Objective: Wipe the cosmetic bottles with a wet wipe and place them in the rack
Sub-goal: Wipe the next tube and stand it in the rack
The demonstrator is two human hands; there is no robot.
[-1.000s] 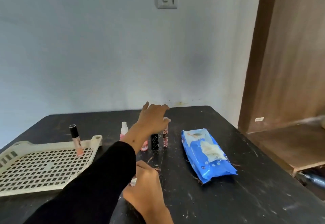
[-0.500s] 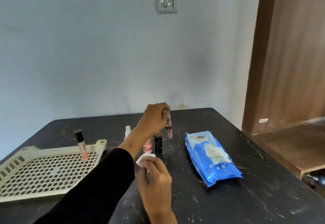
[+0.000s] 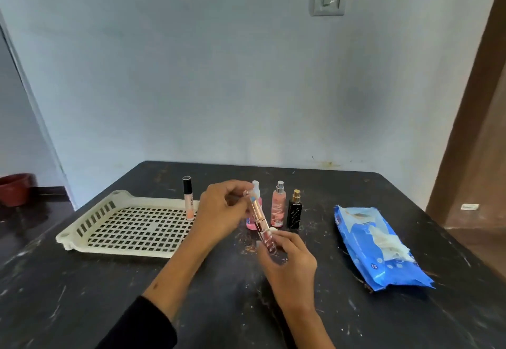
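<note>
My left hand (image 3: 219, 214) pinches the rose-gold cap end of a slim pink tube bottle (image 3: 259, 220), held tilted above the table. My right hand (image 3: 287, 261) wraps the tube's lower end with a white wet wipe (image 3: 272, 230) peeking out above the fingers. Behind the hands stand a pink spray bottle with a clear cap (image 3: 256, 192), a taller pink spray bottle (image 3: 278, 209) and a small black perfume bottle (image 3: 294, 213). A cream perforated rack (image 3: 131, 228) lies at the left, with a black-capped peach tube (image 3: 189, 201) upright at its far right corner.
A blue wet-wipe pack (image 3: 375, 250) lies on the right of the black table (image 3: 356, 321), a wipe sticking out of its opening. A wooden door frame (image 3: 471, 118) rises at the right. A red pot (image 3: 15, 190) sits on a ledge at far left.
My left hand lifted the slim pink tube from the row of bottles and brought it nearer and lower. My right hand rose with the wipe and closed around the tube's lower end.
</note>
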